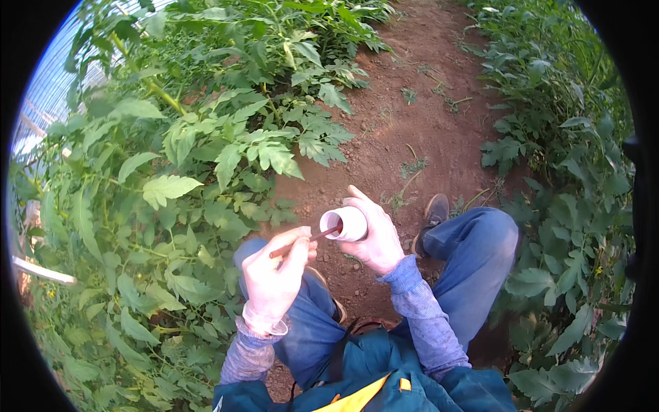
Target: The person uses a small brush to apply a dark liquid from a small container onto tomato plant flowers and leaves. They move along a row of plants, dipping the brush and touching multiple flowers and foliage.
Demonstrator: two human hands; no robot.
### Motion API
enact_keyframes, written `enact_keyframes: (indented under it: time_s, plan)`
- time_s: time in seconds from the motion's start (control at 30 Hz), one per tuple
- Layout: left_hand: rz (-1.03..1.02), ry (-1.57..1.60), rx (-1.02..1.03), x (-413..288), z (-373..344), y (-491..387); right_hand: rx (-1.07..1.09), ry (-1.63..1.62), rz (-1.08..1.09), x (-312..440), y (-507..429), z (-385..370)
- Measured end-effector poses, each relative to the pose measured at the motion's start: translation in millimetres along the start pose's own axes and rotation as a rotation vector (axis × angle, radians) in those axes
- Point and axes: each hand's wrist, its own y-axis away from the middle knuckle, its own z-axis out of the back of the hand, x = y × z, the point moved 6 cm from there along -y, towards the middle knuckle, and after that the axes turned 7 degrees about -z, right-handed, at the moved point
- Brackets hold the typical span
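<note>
A small white cup or open container (356, 223), tilted with its mouth towards the left, is held by my right hand (380, 238). Between the fingers of my left hand (275, 280) is a thin reddish-brown stick or brush handle (280, 251); its far end reaches into the container's mouth. What the container holds cannot be made out. Both hands seem to wear thin, see-through gloves, and they are close together above the soil, between my bent knees.
Leafy tomato plants (170, 190) crowd the left side, and another row of plants (561, 154) stands at the right. A bare soil path (432, 113) with scattered cut leaves runs between them. A pale bar (44, 271) lies at the far left.
</note>
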Motion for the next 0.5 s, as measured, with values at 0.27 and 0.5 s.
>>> enact_keyframes:
  time_s: [0.27,0.5]
  plan:
    - [-0.117,0.120,0.030,-21,-45,-43,-0.270,0.054,-0.069,-34,4,83]
    - [-0.193,0.084,0.226,-2,-108,-68,-0.386,0.057,-0.101,-35,10,120]
